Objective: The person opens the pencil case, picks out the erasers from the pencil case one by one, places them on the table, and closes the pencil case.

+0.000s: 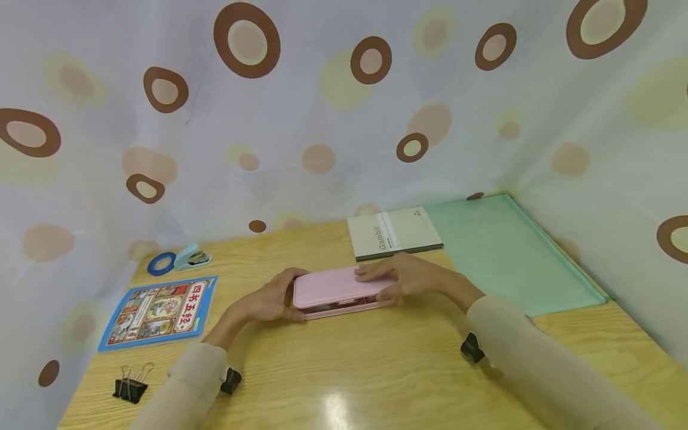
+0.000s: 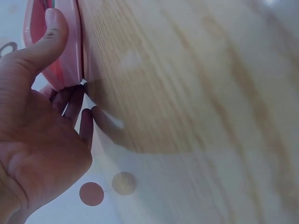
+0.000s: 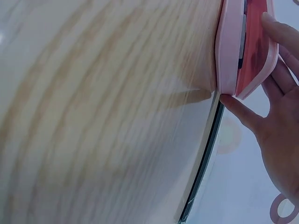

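A pink pencil case lies lengthwise on the wooden table, its lid raised a little along the front. Through the gap, some dark and reddish contents show. My left hand grips the left end, thumb at the front and the other fingers behind and around the end. Over the right end, my right hand lays fingers on the lid, with its thumb at the lid's front edge. In the right wrist view, the lowest fingertip of that hand is right at the base corner of the pencil case.
Behind the case lies a notebook, beside a green translucent mat. At left are a blue-bordered booklet, a roll of blue tape, a light-blue stapler and a black binder clip. A patterned curtain hangs behind the table.
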Action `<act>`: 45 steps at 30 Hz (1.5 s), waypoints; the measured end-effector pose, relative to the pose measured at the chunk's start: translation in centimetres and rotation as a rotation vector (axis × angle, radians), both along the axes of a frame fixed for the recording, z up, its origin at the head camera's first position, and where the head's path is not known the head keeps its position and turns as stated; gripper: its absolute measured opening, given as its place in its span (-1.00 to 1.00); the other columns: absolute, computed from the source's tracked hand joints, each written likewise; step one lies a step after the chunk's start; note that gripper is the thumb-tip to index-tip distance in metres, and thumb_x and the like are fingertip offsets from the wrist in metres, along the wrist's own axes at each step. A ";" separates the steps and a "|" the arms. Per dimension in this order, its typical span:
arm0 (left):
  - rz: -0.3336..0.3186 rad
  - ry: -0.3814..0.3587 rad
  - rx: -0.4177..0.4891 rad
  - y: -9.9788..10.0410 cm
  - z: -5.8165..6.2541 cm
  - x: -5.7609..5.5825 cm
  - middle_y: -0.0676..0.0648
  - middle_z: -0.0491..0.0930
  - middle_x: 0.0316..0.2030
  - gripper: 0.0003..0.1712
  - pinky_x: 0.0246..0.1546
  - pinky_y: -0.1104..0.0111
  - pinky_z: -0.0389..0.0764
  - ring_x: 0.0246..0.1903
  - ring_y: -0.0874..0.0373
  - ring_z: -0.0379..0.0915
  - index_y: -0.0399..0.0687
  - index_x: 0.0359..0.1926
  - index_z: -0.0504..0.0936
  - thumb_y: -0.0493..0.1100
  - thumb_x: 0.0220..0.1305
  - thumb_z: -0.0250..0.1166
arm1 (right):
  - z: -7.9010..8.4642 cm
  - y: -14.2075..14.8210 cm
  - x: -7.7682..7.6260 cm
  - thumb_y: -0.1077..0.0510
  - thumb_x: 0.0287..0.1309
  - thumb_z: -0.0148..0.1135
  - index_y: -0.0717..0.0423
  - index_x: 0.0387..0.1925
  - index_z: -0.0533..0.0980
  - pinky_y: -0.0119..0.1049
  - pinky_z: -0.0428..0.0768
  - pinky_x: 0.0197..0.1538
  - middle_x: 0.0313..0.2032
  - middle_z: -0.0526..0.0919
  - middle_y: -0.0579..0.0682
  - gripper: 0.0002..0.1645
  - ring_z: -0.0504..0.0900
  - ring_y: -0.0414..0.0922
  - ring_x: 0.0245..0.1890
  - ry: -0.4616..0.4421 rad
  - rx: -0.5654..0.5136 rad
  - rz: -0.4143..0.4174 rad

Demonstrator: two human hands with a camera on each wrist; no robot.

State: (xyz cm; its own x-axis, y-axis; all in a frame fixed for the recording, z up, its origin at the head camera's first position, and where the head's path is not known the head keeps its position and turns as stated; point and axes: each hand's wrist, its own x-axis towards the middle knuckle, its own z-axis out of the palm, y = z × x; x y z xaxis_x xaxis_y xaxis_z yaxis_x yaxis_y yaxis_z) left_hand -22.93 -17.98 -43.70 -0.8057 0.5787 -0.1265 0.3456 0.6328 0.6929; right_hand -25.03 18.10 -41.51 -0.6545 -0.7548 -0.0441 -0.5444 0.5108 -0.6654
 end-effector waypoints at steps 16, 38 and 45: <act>0.011 -0.099 0.097 -0.6 0.1 -0.3 -0.26 0.28 0.40 0.24 0.53 -0.12 0.03 0.45 -0.16 0.16 -0.14 0.54 -0.05 -0.11 0.09 0.64 | -0.6 0.1 -2.1 -0.22 0.54 0.09 -0.01 0.34 0.56 0.05 0.61 0.19 0.24 0.63 0.11 -0.43 0.73 0.05 0.02 -0.136 -0.283 -0.368; 0.075 -0.122 0.120 -0.2 -0.1 -0.6 -0.15 0.46 0.18 0.65 0.58 -0.09 -0.21 0.41 -0.08 0.17 0.02 0.66 -0.49 -0.10 -0.01 0.70 | -2.7 -1.8 -4.4 -0.03 0.55 0.16 0.30 0.36 0.44 -0.29 0.74 -0.26 -0.12 0.74 0.32 -0.41 0.76 -0.07 -0.37 -0.190 -0.374 -0.759; 0.069 -0.118 0.124 -0.2 0.0 -0.6 -0.14 0.46 0.16 0.70 0.58 -0.06 -0.21 0.39 -0.05 0.20 0.03 0.61 -0.66 -0.12 0.04 0.68 | -2.8 -1.5 -3.9 0.13 0.47 0.26 0.30 0.29 0.50 -0.29 0.73 -0.20 -0.12 0.73 0.30 -0.52 0.77 -0.04 -0.34 -0.163 -0.320 -0.776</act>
